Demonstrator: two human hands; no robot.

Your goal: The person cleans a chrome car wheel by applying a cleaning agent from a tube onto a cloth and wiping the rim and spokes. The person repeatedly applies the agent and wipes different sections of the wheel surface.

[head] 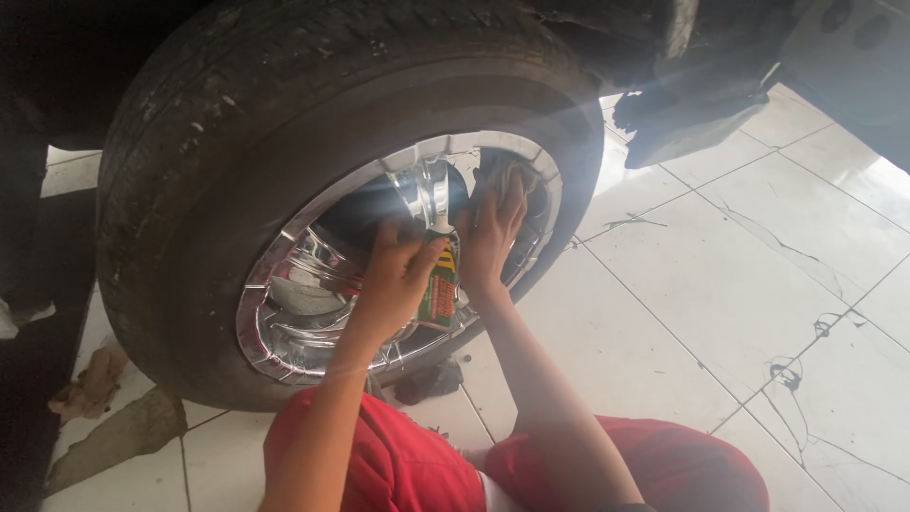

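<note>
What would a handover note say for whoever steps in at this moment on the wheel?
Left hand: grip shut on a small tube with a green and yellow label, held in front of the chrome rim.
Right hand: pressing a grey cloth flat against the rim's upper right edge.
Wheel sits upright on the white tiled floor; a dark rag lies under it.
Done: rim looks shiny. How much is left cannot be told.

A small green and yellow tube (439, 284) with a white cap stands upright in the left hand (398, 280), cap uppermost, just left of the right hand (490, 232). A grey cloth (500, 171) lies crumpled under the right hand's fingertips, pressed against the chrome wheel rim (284, 284).
</note>
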